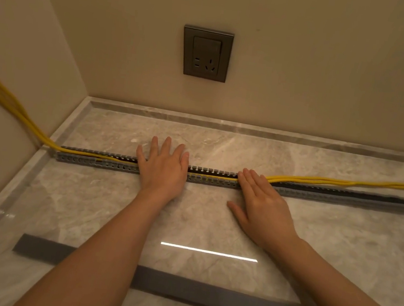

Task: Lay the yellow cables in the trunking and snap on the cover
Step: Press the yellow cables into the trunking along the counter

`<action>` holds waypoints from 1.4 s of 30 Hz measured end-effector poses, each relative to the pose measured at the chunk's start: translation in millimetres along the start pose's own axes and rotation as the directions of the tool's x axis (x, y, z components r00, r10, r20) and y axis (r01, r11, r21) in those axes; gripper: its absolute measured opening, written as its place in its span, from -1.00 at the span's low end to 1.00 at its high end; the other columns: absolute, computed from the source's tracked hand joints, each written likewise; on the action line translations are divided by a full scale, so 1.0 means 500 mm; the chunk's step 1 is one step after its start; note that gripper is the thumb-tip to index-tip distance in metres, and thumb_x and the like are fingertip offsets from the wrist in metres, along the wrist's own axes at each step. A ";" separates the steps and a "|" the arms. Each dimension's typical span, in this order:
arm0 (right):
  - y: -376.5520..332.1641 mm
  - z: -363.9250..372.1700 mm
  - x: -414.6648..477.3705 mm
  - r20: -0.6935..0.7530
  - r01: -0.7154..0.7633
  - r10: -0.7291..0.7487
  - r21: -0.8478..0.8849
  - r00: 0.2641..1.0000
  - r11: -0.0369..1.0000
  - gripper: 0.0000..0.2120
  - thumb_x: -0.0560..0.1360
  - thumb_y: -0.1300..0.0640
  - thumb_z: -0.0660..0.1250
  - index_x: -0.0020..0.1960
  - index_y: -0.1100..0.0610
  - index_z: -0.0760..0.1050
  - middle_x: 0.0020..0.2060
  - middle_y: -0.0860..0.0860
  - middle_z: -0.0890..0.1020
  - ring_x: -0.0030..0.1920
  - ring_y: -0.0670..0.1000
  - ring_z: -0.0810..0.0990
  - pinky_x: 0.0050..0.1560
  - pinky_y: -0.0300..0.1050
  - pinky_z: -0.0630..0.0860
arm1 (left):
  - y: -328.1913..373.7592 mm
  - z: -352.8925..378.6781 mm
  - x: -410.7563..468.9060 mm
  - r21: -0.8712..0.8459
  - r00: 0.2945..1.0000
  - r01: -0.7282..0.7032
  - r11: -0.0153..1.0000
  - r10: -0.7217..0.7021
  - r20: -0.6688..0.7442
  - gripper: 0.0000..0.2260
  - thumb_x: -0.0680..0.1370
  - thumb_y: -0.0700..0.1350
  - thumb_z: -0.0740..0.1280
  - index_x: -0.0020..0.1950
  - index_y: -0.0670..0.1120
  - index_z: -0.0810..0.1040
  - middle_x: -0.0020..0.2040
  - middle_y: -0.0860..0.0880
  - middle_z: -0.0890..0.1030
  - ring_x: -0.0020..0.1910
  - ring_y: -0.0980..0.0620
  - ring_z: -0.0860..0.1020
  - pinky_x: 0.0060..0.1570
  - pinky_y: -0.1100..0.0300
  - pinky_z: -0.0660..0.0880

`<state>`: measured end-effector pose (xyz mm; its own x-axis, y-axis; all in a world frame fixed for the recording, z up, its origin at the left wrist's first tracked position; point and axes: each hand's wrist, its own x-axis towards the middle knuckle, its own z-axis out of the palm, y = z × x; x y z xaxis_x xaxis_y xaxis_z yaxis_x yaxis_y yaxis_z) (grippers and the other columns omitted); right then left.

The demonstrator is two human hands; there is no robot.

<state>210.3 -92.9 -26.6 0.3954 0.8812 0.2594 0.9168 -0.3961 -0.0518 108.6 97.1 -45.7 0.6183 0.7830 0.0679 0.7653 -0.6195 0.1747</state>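
Note:
A grey slotted trunking (213, 177) runs left to right across the marble floor. Yellow cables (334, 182) come down the left wall, lie inside the channel in the middle, and rise out of it on the right. My left hand (165, 168) lies flat, palm down, over the trunking left of centre. My right hand (263, 205) rests flat with its fingertips on the trunking where the cables leave the channel. Both hands have fingers spread and hold nothing. The flat grey cover strip (176, 289) lies on the floor nearer to me, under my forearms.
A grey wall socket (205, 53) sits on the back wall above the trunking. The left wall meets the back wall in a corner at the trunking's left end. A marble skirting ledge (225, 123) borders the floor.

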 end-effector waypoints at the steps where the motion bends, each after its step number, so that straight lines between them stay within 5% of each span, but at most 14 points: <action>1: -0.001 0.000 0.001 0.008 -0.005 0.005 0.009 1.000 1.000 -0.47 0.41 0.03 0.42 0.25 0.34 0.45 0.20 0.24 0.55 0.23 0.19 0.51 0.27 0.16 0.34 | -0.001 0.000 -0.001 0.001 1.000 0.001 1.000 -0.001 0.001 -0.56 0.61 0.12 -0.17 0.45 0.14 0.20 0.53 -0.01 0.13 0.51 -0.09 -0.03 0.42 -0.19 -0.15; 9: 0.006 -0.009 0.014 0.019 0.029 -0.030 0.082 0.999 0.996 -0.55 0.53 0.01 0.25 0.35 0.20 0.38 0.31 0.12 0.47 0.35 0.08 0.39 0.40 -0.01 0.17 | -0.004 -0.002 -0.001 0.002 1.000 -0.008 1.000 0.008 0.010 -0.57 0.62 0.13 -0.16 0.45 0.13 0.21 0.52 0.00 0.15 0.51 -0.10 -0.01 0.41 -0.20 -0.13; 14: 0.005 0.000 0.010 0.118 0.050 -0.059 0.075 0.991 0.996 -0.43 0.57 -0.09 0.11 0.46 0.19 0.14 0.46 0.11 0.21 0.47 0.05 0.13 0.45 -0.13 -0.14 | -0.003 -0.007 0.004 0.012 0.999 -0.004 1.000 0.004 0.043 -0.55 0.61 0.13 -0.19 0.46 0.11 0.18 0.52 -0.01 0.15 0.51 -0.10 -0.04 0.40 -0.24 -0.16; 18: 0.014 -0.007 0.004 0.139 0.013 -0.049 0.249 0.989 0.968 -0.47 0.58 -0.04 0.13 0.48 0.11 0.11 0.49 0.07 0.12 0.48 0.04 0.06 0.42 -0.18 -0.16 | 0.012 -0.019 -0.014 0.013 0.996 -0.077 0.997 0.077 -0.036 -0.57 0.64 0.07 -0.13 0.47 0.00 0.19 0.51 -0.02 0.17 0.51 -0.08 -0.01 0.41 -0.24 -0.17; 24: 0.026 -0.022 0.022 0.188 -0.261 0.181 0.659 0.965 0.705 -0.56 0.59 0.07 0.13 0.45 0.00 0.19 0.49 -0.03 0.15 0.42 -0.02 0.24 0.35 -0.11 0.24 | 0.142 -0.018 -0.094 -0.061 0.892 -0.451 0.890 0.451 -0.025 -0.52 0.63 0.05 -0.02 0.51 -0.10 0.08 0.53 -0.03 0.11 0.52 0.03 -0.06 0.46 -0.03 -0.18; 27: 0.042 -0.035 0.027 0.209 -0.319 0.272 0.822 0.939 0.472 -0.66 0.59 0.15 0.12 0.35 0.04 0.35 0.43 0.00 0.28 0.24 -0.24 0.39 0.16 -0.43 0.28 | 0.201 -0.012 -0.110 -0.130 0.895 -0.433 0.892 0.442 0.054 -0.49 0.62 0.00 -0.01 0.52 -0.16 -0.03 0.55 -0.10 0.00 0.51 -0.02 -0.14 0.46 -0.01 -0.22; 29: 0.052 -0.039 0.026 0.212 -0.327 0.296 0.846 0.931 0.422 -0.72 0.57 0.15 0.15 0.24 0.05 0.46 0.33 -0.02 0.40 -0.03 -0.47 0.44 -0.09 -0.61 0.31 | 0.227 -0.009 -0.113 -0.208 0.902 -0.388 0.898 0.416 0.111 -0.49 0.62 -0.01 -0.02 0.53 -0.14 -0.05 0.55 -0.11 -0.04 0.51 -0.04 -0.17 0.46 -0.01 -0.22; 32: 0.077 -0.050 0.026 0.219 -0.325 0.289 0.859 0.932 0.395 -0.78 0.55 0.16 0.19 0.14 0.09 0.53 0.09 -0.03 0.56 0.00 -0.29 0.55 -0.05 -0.46 0.44 | 0.253 0.000 -0.118 -0.207 0.919 -0.332 0.920 0.365 0.149 -0.44 0.62 0.07 -0.03 0.53 -0.11 -0.15 0.55 -0.13 -0.12 0.50 -0.09 -0.23 0.44 -0.07 -0.25; 34: 0.105 -0.063 0.029 0.205 -0.338 0.316 0.824 0.926 0.455 -0.81 0.55 0.15 0.22 0.10 0.11 0.56 -0.01 -0.02 0.62 0.04 -0.04 0.58 0.07 -0.18 0.48 | 0.262 0.008 -0.120 -0.165 0.933 -0.315 0.935 0.337 0.128 -0.40 0.61 0.13 -0.03 0.52 -0.11 -0.21 0.54 -0.15 -0.15 0.49 -0.11 -0.25 0.42 -0.11 -0.26; 39: 0.209 -0.075 0.028 0.177 -0.382 0.346 0.580 0.921 0.720 -0.81 0.53 0.07 0.25 0.06 0.08 0.59 -0.03 0.00 0.66 -0.03 -0.07 0.54 0.00 -0.17 0.42 | 0.258 0.028 -0.125 -0.043 0.931 -0.347 0.937 0.350 0.100 -0.38 0.58 0.23 -0.08 0.52 -0.04 -0.23 0.53 -0.19 -0.20 0.49 -0.15 -0.27 0.40 -0.17 -0.27; 42: 0.270 -0.065 0.022 0.196 -0.426 0.380 0.326 0.904 0.844 -0.76 0.52 -0.07 0.24 -0.02 0.04 0.59 -0.09 0.00 0.65 -0.04 0.01 0.56 0.04 0.02 0.47 | 0.256 0.035 -0.129 -0.018 0.933 -0.353 0.935 0.353 0.072 -0.35 0.57 0.25 -0.10 0.51 -0.04 -0.25 0.53 -0.19 -0.21 0.49 -0.15 -0.25 0.41 -0.18 -0.26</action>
<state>336.4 -145.1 0.5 0.7171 0.6965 0.0259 0.6240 -0.6250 -0.4690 170.0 -33.6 -45.1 0.8600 0.5073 0.0547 0.4943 -0.8549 0.1575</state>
